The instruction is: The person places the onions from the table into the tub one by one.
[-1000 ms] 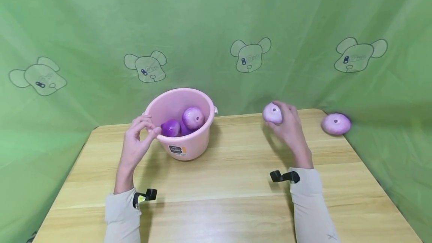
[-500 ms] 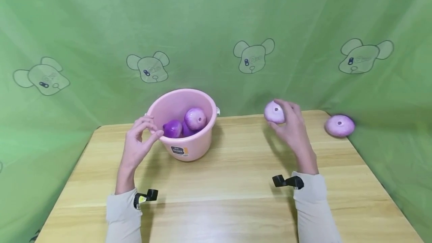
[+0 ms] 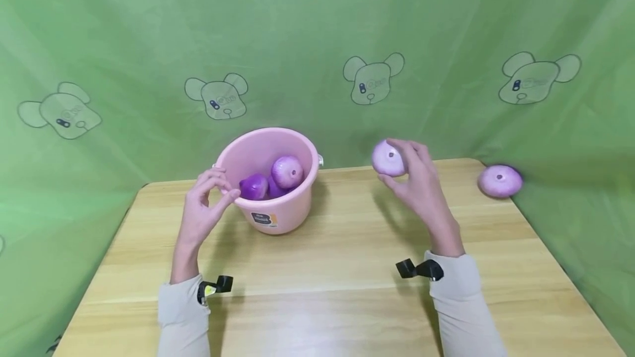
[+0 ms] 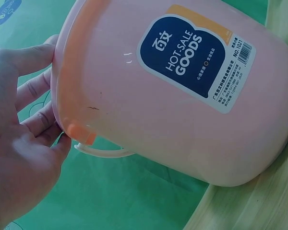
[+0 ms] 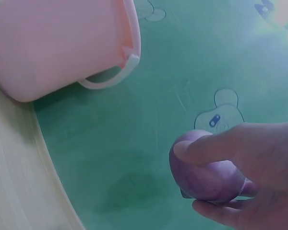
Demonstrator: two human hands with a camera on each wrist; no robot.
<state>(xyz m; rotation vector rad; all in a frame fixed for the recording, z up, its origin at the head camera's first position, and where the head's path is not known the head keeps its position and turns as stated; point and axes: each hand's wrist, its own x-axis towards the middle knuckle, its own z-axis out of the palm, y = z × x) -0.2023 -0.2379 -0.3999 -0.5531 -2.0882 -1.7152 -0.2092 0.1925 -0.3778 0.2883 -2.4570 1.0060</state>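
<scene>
The pink bucket (image 3: pixel 278 211) stands upright at the back left of the table with purple onions inside, one of them a paler onion (image 3: pixel 286 172). My left hand (image 3: pixel 200 208) holds its rim at the left front. In the left wrist view the thumb and fingertips (image 4: pixel 41 120) meet that rim. My right hand (image 3: pixel 419 180) grips another purple onion (image 3: pixel 388 158) between thumb and fingers, raised over the table's far edge. In the right wrist view the thumb lies across this onion (image 5: pixel 206 179). Part of it is hidden by the hand.
One more purple onion (image 3: pixel 500 181) lies at the table's back right corner. A green curtain (image 3: pixel 297 43) with printed bear faces hangs behind and beside the wooden table (image 3: pixel 317 291). A white handle (image 5: pixel 110 81) hangs at the bucket's side.
My right hand has moved slightly left and up with the onion in its grip. The left hand stays at the bucket's rim. The view has shifted a little.
</scene>
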